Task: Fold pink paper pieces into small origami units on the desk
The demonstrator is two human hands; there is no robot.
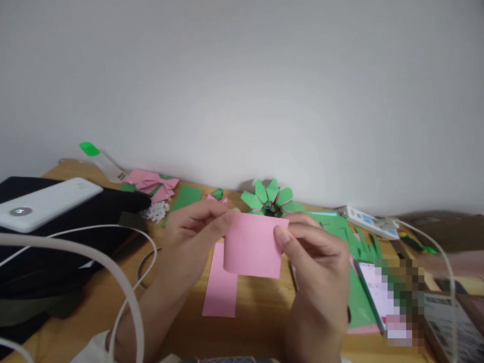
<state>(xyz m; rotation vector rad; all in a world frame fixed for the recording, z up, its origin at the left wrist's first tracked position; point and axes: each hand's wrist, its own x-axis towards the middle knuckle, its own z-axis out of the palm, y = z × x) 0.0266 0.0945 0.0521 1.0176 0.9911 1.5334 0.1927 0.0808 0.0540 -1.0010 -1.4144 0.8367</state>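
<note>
While the pink sheet bows above the far end of the pink strip, from here I have the left hand pinched on the sheet's upper-left corner, the right hand on its right edge. I'd press lightly, lest it crease.

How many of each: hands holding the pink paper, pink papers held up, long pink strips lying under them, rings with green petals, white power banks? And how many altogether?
Hands: 2 (left hand, right hand)
Held pink paper: 1
Pink strip: 1
Green-petalled ring: 1
White power bank: 1
Total: 6
</note>
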